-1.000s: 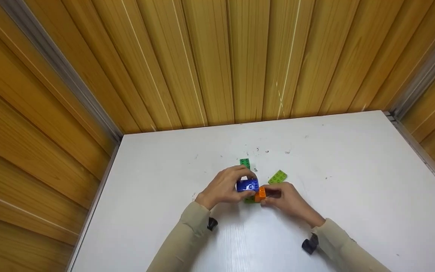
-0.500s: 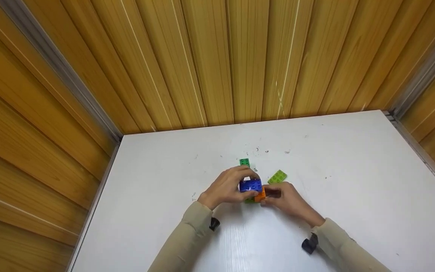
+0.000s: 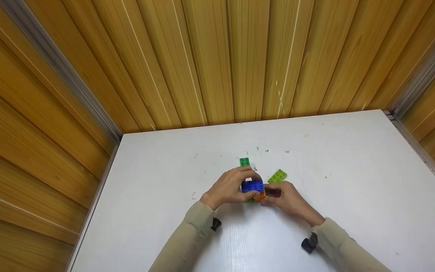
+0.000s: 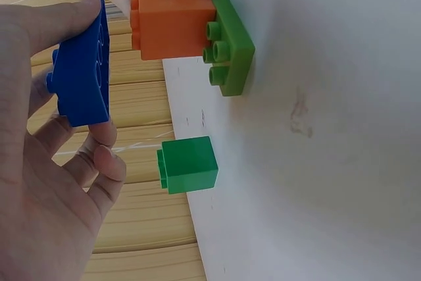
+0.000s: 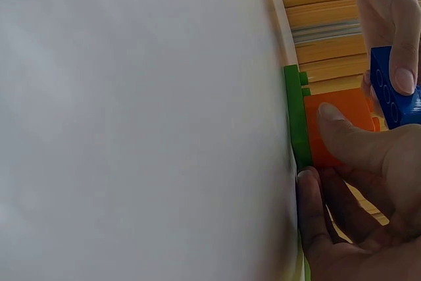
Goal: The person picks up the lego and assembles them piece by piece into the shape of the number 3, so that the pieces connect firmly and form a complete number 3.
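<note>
My left hand point(image 3: 227, 189) pinches a blue toy building brick point(image 3: 253, 185) between thumb and fingers. In the left wrist view, that brick point(image 4: 80, 70) stands apart from the studs of an orange brick point(image 4: 176, 21), a small gap between them. The orange brick sits on one end of a flat light-green plate point(image 4: 237, 51) that rests on the table, with several of its studs bare. My right hand point(image 3: 291, 200) holds the orange brick from the right, its thumb pressed on the side in the right wrist view. From the head view, the blue brick covers much of the orange one.
A darker green brick point(image 4: 189, 166) stands on the white table point(image 3: 338, 170) just beyond my left hand. Another light-green plate point(image 3: 278, 176) lies flat behind my right hand. Wood-patterned panels point(image 3: 210, 60) rise along the table's back and sides.
My left hand has shifted a little to the right with the blue brick, which now lies more over the orange one and shows more of its studded top. The right hand keeps its place.
</note>
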